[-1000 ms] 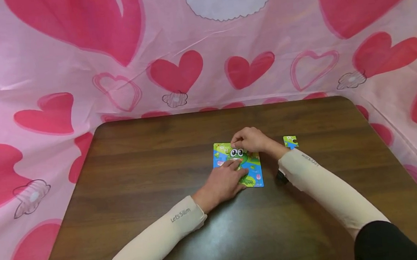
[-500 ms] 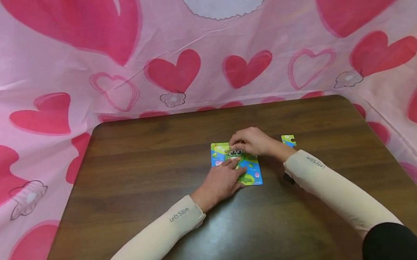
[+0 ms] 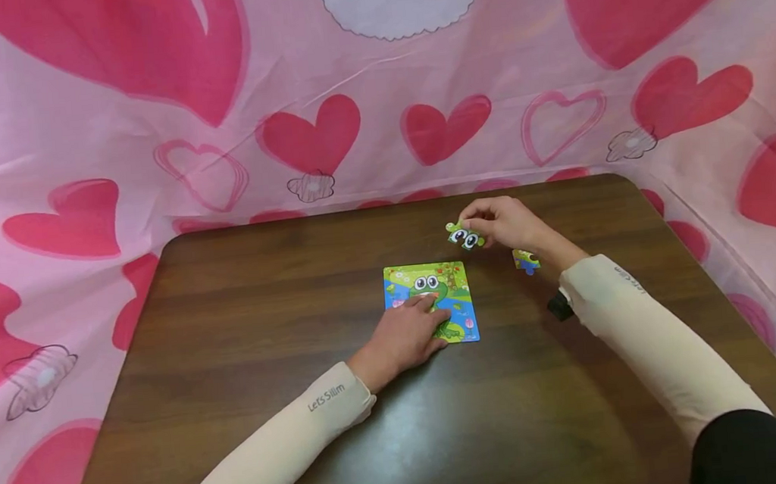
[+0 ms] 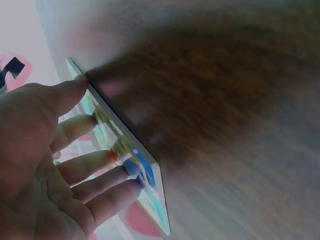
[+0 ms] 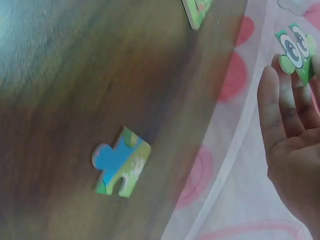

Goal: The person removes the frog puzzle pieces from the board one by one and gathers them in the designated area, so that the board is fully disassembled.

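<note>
A frog-picture puzzle board (image 3: 462, 289) lies flat on the table. My left hand (image 3: 405, 337) rests across its lower left part, covering some of the frog; in the left wrist view the fingers lie on the picture and the thumb touches the board's edge. Beyond the board's upper right corner, my right hand (image 3: 508, 222) holds up a puzzle piece (image 3: 464, 237) printed with the frog's two eyes, pinched at its right side. The same eyes piece (image 5: 296, 47) shows tilted in the right wrist view. Eyes are also visible on the board itself.
A loose blue and green puzzle piece (image 3: 526, 262) lies on the table (image 3: 263, 305) right of the board, below the right forearm. Pink heart-printed cloth (image 3: 374, 68) hangs behind the table and along its sides. A black object (image 3: 560, 307) shows at the right wrist.
My right hand has lifted off the board's top and moved up and right, carrying the eyes piece. The left hand stays on the board.
</note>
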`<state>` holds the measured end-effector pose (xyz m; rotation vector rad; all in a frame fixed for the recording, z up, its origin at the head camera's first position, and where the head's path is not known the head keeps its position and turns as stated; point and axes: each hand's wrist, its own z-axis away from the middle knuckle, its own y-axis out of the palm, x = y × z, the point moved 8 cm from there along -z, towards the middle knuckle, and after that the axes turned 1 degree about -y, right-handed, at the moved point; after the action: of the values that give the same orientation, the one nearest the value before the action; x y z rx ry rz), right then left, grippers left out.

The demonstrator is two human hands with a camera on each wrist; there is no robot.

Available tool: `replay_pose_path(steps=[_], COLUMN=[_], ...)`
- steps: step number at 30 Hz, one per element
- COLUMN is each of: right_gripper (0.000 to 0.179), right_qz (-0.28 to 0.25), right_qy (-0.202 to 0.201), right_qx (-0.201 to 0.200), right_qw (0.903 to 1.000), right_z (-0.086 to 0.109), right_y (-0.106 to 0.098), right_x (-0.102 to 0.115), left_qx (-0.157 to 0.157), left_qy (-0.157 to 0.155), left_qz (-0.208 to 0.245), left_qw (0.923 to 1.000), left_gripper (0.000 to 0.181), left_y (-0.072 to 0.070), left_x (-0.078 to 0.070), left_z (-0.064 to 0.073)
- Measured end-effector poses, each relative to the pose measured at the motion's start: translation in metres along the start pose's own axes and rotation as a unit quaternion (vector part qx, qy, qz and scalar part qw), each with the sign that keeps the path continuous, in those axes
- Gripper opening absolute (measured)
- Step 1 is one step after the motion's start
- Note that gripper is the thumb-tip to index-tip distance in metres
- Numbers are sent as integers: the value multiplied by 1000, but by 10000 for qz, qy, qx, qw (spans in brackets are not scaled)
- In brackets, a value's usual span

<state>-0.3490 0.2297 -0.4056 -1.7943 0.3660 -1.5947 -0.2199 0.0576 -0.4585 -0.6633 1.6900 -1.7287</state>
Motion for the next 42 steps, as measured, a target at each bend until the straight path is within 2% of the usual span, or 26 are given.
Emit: replay_pose_path(steps=[6,11,16,23,26,34,42], right_gripper=[25,31,36,38,38,42,42], right_qz=[32,68,155,232,307,599,549], right_qy=[257,526,766,935,1040,1357,1680], right_qx=[101,342,514,509,555,886,1315], right_qw=[9996,9980,9956,9941,9926,9850,9754], right_z=[3,9,17,30,36,51,65], right_y=[-15,-29,-44,-66,-74,-89,-91], right_x=[-12,-23,-39,-63,-73,-108,-133], left_qx=[-39,-20,-43,-270,-277,-196,-431], left_qy=[-16,-93,-93,-38,-60,-127,-91], left_qz=[118,170,219,270,305,306,279], left_qw=[9999,9998,9997,9993,9991,9993,9986], left_gripper=[47,48,49,48,49,49,48], left_y=[4,5,2,-3,-4,-1,-3], left_x=[0,2,2,0,0,2,-2], left_z=[1,3,5,5,6,7,9])
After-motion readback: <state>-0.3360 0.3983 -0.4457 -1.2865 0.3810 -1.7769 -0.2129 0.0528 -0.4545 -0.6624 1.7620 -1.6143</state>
